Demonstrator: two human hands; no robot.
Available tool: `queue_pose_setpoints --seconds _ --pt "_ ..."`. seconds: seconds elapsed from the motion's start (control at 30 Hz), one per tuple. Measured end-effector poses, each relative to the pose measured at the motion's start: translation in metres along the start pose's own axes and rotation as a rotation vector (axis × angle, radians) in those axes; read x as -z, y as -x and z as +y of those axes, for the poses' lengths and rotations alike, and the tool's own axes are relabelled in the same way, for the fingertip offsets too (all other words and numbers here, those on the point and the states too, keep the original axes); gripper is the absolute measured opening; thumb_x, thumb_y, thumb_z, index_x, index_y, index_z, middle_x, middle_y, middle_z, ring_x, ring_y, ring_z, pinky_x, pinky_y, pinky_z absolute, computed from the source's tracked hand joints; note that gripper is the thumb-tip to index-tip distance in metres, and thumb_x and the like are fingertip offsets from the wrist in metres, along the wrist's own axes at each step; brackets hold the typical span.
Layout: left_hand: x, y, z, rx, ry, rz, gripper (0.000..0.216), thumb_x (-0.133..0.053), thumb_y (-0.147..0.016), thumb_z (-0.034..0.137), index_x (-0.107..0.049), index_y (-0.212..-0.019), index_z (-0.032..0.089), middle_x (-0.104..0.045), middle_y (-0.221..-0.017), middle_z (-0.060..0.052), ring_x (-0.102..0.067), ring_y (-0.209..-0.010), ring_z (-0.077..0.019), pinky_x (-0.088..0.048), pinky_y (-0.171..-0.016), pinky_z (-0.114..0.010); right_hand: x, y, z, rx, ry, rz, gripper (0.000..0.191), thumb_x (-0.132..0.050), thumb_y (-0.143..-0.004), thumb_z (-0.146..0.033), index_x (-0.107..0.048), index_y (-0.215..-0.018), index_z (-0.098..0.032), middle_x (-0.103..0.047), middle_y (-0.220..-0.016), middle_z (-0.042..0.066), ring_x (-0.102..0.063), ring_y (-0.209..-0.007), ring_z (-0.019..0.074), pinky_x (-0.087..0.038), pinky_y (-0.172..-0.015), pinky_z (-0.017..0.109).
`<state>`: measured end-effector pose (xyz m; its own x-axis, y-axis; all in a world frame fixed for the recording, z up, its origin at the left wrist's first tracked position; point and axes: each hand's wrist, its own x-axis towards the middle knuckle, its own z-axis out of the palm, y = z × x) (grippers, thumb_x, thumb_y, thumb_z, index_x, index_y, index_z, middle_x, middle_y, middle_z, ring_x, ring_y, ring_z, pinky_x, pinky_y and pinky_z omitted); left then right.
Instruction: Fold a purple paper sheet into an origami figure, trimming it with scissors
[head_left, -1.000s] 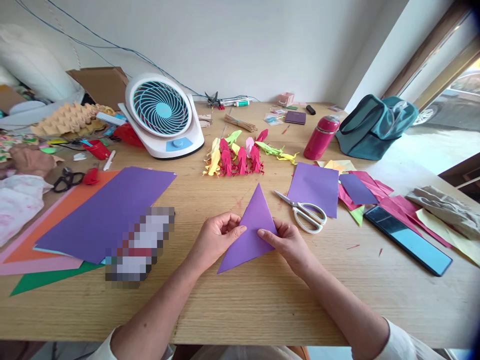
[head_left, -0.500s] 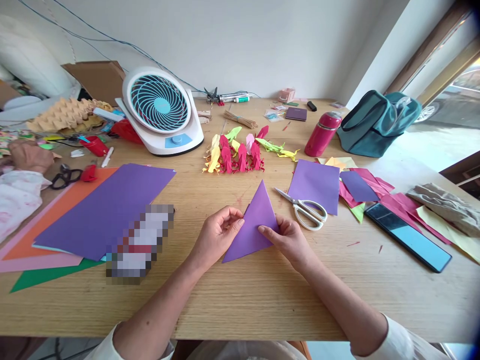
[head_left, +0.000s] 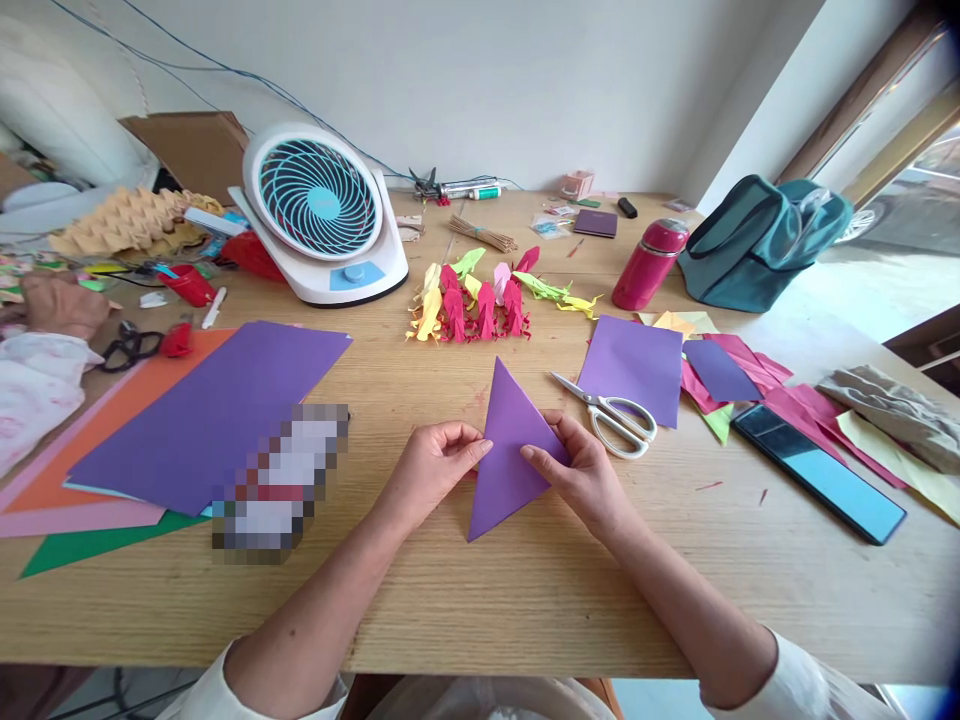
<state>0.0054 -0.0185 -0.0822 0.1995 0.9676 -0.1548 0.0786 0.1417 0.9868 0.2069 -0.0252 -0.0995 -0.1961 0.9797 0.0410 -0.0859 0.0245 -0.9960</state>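
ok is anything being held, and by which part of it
Yes, a purple paper triangle: the left grip pinches its left edge, and the right grip holds its right side.

Pale wall (head_left: 510, 100), bright doorway (head_left: 898, 132) perhaps

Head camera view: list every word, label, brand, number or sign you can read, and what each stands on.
No text can be read.
Blue fan panel: any markings too small.
Green-white tube: any label too small.
Dark purple booklet: any lettering too small.
Pixelated item: blocked out.
Folded purple paper: no writing shows.
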Motion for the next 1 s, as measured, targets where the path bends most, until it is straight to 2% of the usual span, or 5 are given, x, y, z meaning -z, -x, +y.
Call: queue_pose_setpoints --seconds 0.13,0.3,0.4,0.6,1.0 --pt "0.0 0.0 0.0 0.025 0.016 -0.016 0.028 -0.076 -0.077 0.043 -0.071 -0.075 0.016 -0.069 -0.072 0.0 -0.061 -0.067 -0.0123 -0.049 -0.063 -0.022 0.003 -0.002 -0.003 0.058 0.08 0.041 0.04 -0.073 -0.085 -0.041 -0.061 -0.122 -0.029 -0.067 -0.105 0.004 -0.062 -0.088 0.0195 -0.052 -0.072 0.031" --pt "-0.003 0.0 -0.001 0.03 -0.008 -0.054 0.027 -0.079 -0.072 0.04 -0.071 -0.069 0.015 -0.069 -0.068 0.0 -0.06 -0.063 -0.012 -0.048 -0.062 -0.023 0.012 -0.006 -0.005 0.177 0.278 0.102 0.029 -0.075 -0.083 -0.039 -0.07 -0.111 -0.03 -0.064 -0.11 0.005 -0.058 -0.097 0.0213 -0.049 -0.075 0.032" --pt "-0.006 0.002 -0.001 0.018 -0.056 -0.063 0.024 -0.077 -0.073 0.039 -0.071 -0.068 0.016 -0.07 -0.068 0.0 -0.06 -0.062 -0.0125 -0.048 -0.062 -0.024 0.013 -0.007 -0.005 0.124 0.169 0.076 0.033 -0.075 -0.083 -0.041 -0.068 -0.113 -0.029 -0.066 -0.103 0.004 -0.059 -0.087 0.019 -0.05 -0.071 0.031" --pt "-0.007 0.003 0.0 0.005 -0.168 -0.069 0.022 -0.072 -0.077 0.038 -0.075 -0.074 0.016 -0.076 -0.079 -0.004 -0.066 -0.073 -0.0171 -0.05 -0.071 -0.027 0.009 -0.006 -0.006 -0.058 0.011 0.075 0.032 -0.081 -0.075 -0.047 -0.063 -0.077 -0.021 -0.061 -0.069 -0.001 -0.049 -0.057 0.0113 -0.039 -0.051 0.024" --pt "-0.012 0.005 0.001 -0.25 -0.312 -0.073 0.027 -0.059 -0.091 0.034 -0.068 -0.073 0.015 -0.066 -0.079 -0.003 -0.06 -0.073 -0.0139 -0.046 -0.064 -0.023 0.006 -0.006 -0.009 -0.034 0.1 0.021 0.04 -0.082 -0.071 -0.052 -0.058 -0.069 -0.021 -0.054 -0.074 0.0 -0.046 -0.062 0.0126 -0.04 -0.053 0.026"
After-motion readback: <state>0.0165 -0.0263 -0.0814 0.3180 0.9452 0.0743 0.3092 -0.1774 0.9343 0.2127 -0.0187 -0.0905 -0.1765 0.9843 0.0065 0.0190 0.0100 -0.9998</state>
